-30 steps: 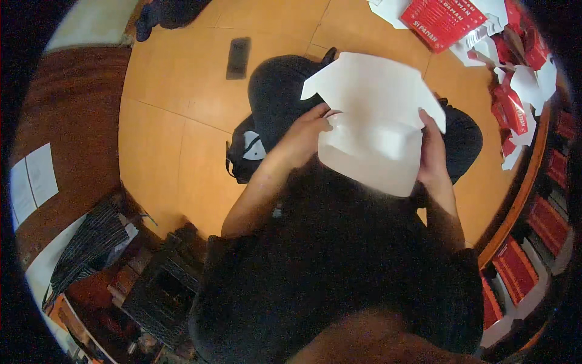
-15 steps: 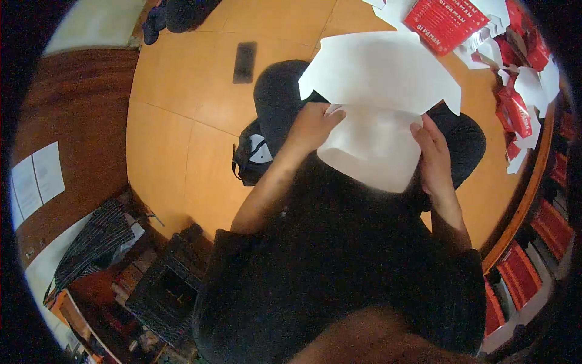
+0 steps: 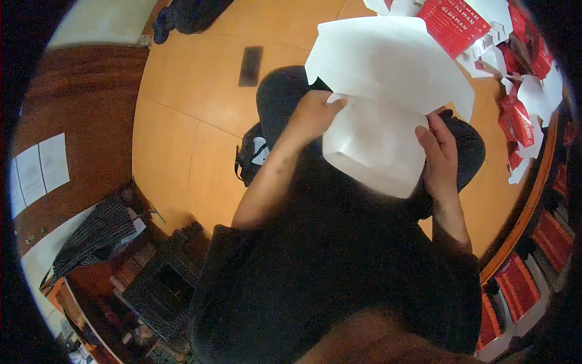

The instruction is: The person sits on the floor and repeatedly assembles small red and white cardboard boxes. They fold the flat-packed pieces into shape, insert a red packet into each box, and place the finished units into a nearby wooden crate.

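A white folding carton blank (image 3: 388,67), with angled flaps at its far end, is spread over my lap. Its nearer panel bends upward along a crease. My left hand (image 3: 314,115) pinches the left edge at that crease, thumb on top. On the opposite edge my right hand (image 3: 441,151) grips the blank, its thumb on the near face and its other fingers partly hidden. Both my knees, in black trousers, lie beneath the carton.
A pile of red printed cartons (image 3: 453,27) and white blanks lies at the far right, with more crumpled red and white pieces (image 3: 516,121) beside it. A dark phone (image 3: 250,67) and a black bag (image 3: 247,159) rest on the wooden floor. Another person's dark-clad leg (image 3: 197,13) shows far left.
The carton blank has tilted a little, its far right corner swinging right and nearer. Both hands keep their grip; the whole view has shifted slightly.
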Action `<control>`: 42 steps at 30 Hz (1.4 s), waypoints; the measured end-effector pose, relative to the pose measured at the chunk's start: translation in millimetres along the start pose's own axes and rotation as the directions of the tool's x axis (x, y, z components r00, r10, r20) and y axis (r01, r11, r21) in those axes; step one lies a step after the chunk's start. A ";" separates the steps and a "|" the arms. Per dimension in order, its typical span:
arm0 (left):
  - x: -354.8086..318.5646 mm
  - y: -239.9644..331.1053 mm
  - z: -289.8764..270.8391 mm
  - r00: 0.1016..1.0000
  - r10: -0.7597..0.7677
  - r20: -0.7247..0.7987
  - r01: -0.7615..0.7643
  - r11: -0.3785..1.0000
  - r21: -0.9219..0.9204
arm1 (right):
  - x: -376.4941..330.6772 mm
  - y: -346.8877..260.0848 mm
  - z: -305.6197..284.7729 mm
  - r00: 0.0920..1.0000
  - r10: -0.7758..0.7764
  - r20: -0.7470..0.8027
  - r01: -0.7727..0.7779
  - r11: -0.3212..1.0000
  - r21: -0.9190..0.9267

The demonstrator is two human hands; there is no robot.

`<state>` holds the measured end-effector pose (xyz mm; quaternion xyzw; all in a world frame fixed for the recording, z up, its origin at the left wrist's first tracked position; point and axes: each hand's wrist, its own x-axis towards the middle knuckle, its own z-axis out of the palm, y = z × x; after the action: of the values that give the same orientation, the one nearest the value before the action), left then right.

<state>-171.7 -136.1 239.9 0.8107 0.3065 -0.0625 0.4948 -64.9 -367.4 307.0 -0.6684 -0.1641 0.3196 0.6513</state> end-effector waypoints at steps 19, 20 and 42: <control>-49.6 16.8 56.4 0.977 -0.193 0.087 0.211 0.878 -0.429 | -35.9 71.9 -39.8 0.926 0.335 -0.175 -0.269 0.909 0.319; -47.0 17.9 53.2 0.974 -0.195 0.117 0.228 0.855 -0.467 | -33.3 69.9 -45.6 0.932 0.336 -0.137 -0.311 0.935 0.171; 337.9 232.5 24.8 0.231 0.971 0.056 -0.902 0.192 0.388 | 266.3 -4.2 -361.4 0.834 -0.242 -0.495 0.165 0.967 -0.195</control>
<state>235.1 -84.8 268.3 0.8997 -0.2220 0.2840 0.2462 365.1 -474.5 235.2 -0.7533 -0.0768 0.0453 0.6516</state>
